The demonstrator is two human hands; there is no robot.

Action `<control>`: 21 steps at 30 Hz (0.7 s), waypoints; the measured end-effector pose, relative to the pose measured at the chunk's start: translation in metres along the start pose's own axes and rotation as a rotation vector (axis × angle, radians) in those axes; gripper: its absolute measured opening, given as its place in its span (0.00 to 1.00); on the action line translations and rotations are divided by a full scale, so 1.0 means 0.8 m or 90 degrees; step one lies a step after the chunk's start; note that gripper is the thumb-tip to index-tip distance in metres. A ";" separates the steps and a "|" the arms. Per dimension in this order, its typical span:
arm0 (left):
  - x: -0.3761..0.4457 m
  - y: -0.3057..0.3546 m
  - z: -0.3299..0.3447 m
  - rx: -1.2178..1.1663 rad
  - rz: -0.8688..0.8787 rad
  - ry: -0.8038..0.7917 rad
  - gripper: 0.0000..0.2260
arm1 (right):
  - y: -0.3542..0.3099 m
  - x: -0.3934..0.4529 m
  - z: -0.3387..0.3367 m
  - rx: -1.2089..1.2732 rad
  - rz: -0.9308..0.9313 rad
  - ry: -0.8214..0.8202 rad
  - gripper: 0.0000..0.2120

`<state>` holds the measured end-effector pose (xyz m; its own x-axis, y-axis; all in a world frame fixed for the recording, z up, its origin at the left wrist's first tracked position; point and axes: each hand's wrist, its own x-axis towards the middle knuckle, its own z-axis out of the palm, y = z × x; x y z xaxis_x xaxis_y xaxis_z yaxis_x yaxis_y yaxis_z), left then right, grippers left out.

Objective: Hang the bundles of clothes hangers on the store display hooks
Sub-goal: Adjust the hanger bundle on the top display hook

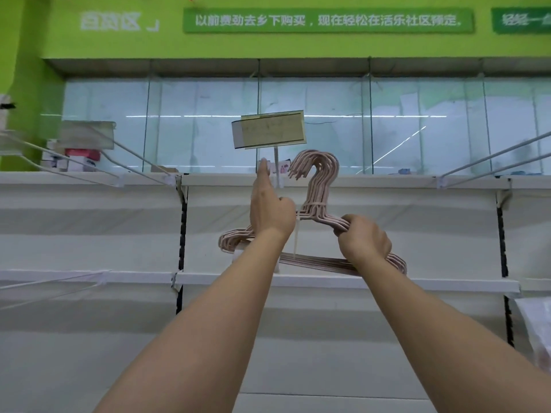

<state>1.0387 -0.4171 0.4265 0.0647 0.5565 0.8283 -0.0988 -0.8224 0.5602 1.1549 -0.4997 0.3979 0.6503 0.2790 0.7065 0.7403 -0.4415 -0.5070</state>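
Observation:
A bundle of pale pink clothes hangers [316, 186], tied with a white strap, is held up in front of the white display wall. Its hook ends curl up just right of a display hook [276, 166] that points toward me and carries a yellowish price tag holder [269, 129]. My right hand [365, 239] is closed around the bundle's right shoulder. My left hand [269, 210] is raised in front of the bundle's left shoulder. Its fingers stretch upward beside the hook's stem, and what lies behind its palm is hidden.
More long wire display hooks jut out at the left [89, 171] and right [492, 162]. A white rail [328, 280] runs below the bundle. Small boxes [74, 159] sit on the top ledge at left, before glass panels. A clear plastic bag [533, 323] hangs at the right edge.

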 end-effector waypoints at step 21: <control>0.025 -0.005 -0.030 0.153 0.096 0.024 0.22 | -0.068 -0.015 0.058 0.208 0.055 -0.029 0.08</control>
<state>1.0169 -0.4000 0.4404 0.0300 0.4264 0.9040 0.1334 -0.8980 0.4192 1.1149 -0.4398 0.3941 0.7142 0.2939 0.6352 0.6931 -0.1709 -0.7002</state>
